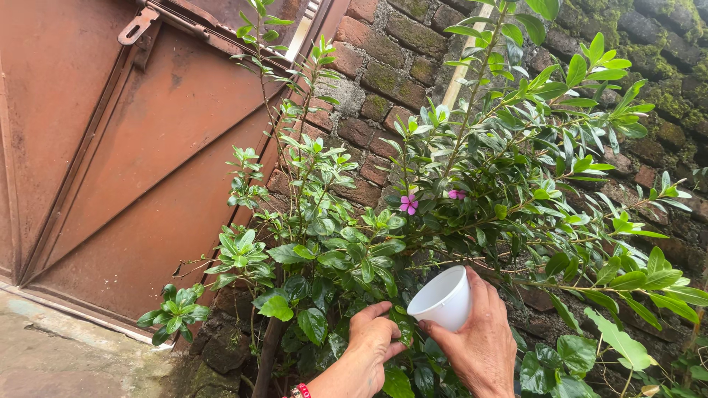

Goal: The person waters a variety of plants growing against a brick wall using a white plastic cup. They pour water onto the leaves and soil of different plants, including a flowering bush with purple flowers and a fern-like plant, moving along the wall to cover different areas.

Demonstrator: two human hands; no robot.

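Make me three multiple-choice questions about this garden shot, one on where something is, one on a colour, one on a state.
1. Where is the metal door?
A. Left of the brick wall
B. Right of the wall
C. Behind the camera

2. What colour are the flowers on the plant?
A. Yellow
B. Pink
C. White

3. How is the white cup held?
A. Upside down on the ground
B. Tipped, mouth toward the leaves
C. Upright on a table

Answers:
1. A, the rust-brown door fills the left side, bricks to its right.
2. B, two pink blooms show among the green leaves.
3. B, the right hand grips the cup tilted, while the left hand touches the foliage beside it.
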